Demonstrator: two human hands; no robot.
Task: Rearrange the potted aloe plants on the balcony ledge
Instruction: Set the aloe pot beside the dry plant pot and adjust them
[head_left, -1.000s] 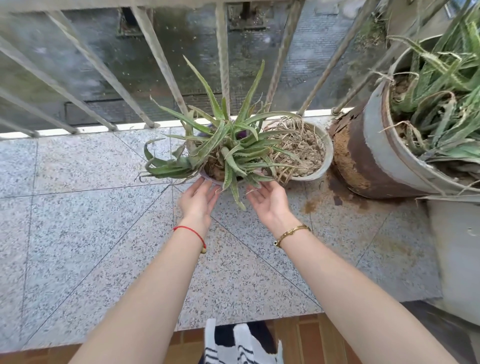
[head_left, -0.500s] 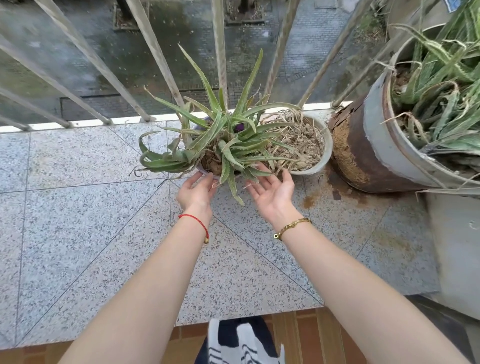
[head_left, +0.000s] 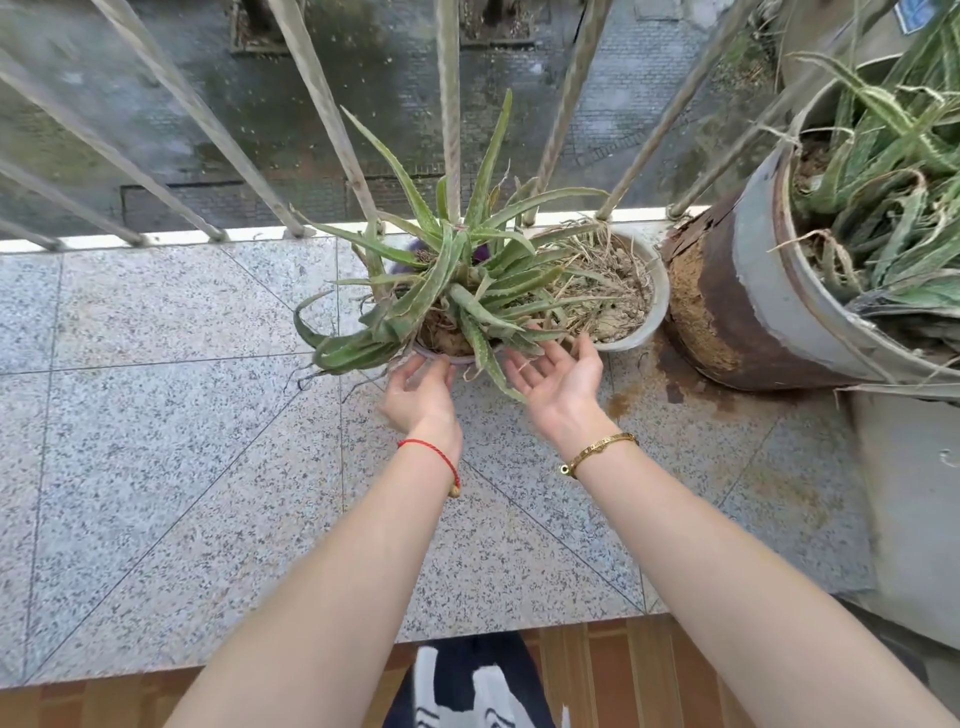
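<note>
A small aloe plant (head_left: 457, 291) in a shallow pale pot stands on the granite ledge (head_left: 156, 441) close to the railing. My left hand (head_left: 422, 397) reaches under the pot's near rim, fingertips touching it, fingers apart. My right hand (head_left: 558, 382) is palm-up, fingers spread, just under the leaves on the pot's right side; no grip is visible. Directly behind and to the right sits a white pot of dry soil and dead stalks (head_left: 621, 291), touching the aloe's leaves.
A large rusty metal bucket (head_left: 737, 306) with a bigger aloe (head_left: 883, 171) leans at the right, with soil stains on the ledge beside it. Slanted railing bars (head_left: 322, 114) rise along the far edge. Bare granite extends to the left.
Both hands have moved forward from just short of the pot to its near rim. The right hand has turned palm-up under the leaves.
</note>
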